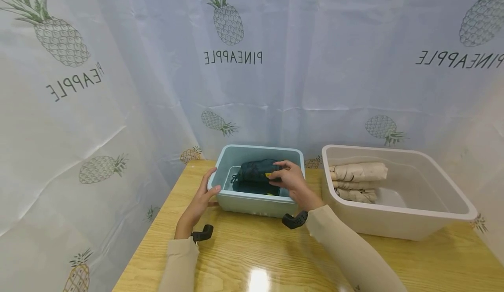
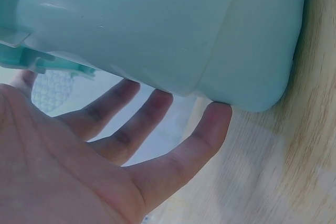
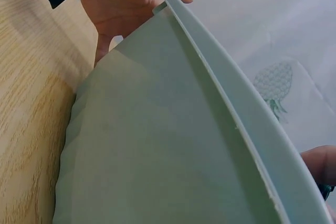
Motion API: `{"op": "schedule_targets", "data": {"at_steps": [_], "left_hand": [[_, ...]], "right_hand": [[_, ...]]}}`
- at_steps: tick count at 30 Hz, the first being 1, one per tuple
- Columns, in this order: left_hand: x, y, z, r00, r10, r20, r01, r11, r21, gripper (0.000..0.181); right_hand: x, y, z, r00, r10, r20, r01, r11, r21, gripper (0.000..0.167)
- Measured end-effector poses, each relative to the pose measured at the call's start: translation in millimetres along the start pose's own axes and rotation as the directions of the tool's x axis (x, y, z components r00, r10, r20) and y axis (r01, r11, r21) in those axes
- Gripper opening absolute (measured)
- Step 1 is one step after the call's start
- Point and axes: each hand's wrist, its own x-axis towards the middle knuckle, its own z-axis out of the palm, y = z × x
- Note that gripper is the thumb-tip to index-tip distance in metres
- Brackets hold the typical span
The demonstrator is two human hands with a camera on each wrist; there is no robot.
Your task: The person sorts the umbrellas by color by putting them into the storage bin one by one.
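A light blue bin (image 1: pixel 256 199) stands on the table, and my left hand (image 1: pixel 201 199) holds its left front corner, thumb over the rim. In the left wrist view, that hand's fingers (image 2: pixel 199 140) press against the bin's outer side (image 2: pixel 157 30). Inside the bin lies a dark rolled bundle (image 1: pixel 253 170) with a thin cord at its left end and a yellow tag. My right hand (image 1: pixel 290 179) reaches over the rim and grips the bundle's right end. Under it lies another dark bundle (image 1: pixel 256 188). In the right wrist view, the bin wall (image 3: pixel 142 119) hides most of the right hand.
To the right stands a larger beige bin (image 1: pixel 393 226) with several rolled beige cloth bundles (image 1: pixel 360 172) along its left side. The wooden table (image 1: pixel 236 248) has its left edge near my left arm. A pineapple-print curtain (image 1: pixel 291 90) hangs behind both bins.
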Motion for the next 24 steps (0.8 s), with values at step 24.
{"op": "schedule_targets", "data": {"at_steps": [24], "left_hand": [[-6.2, 3.7, 5.1, 1.000, 0.008, -0.018, -0.008, 1.000, 0.013, 0.065]], "right_hand": [[-3.6, 1.5, -0.2, 0.998, 0.046, 0.040, -0.042, 0.994, -0.104, 0.055]]}}
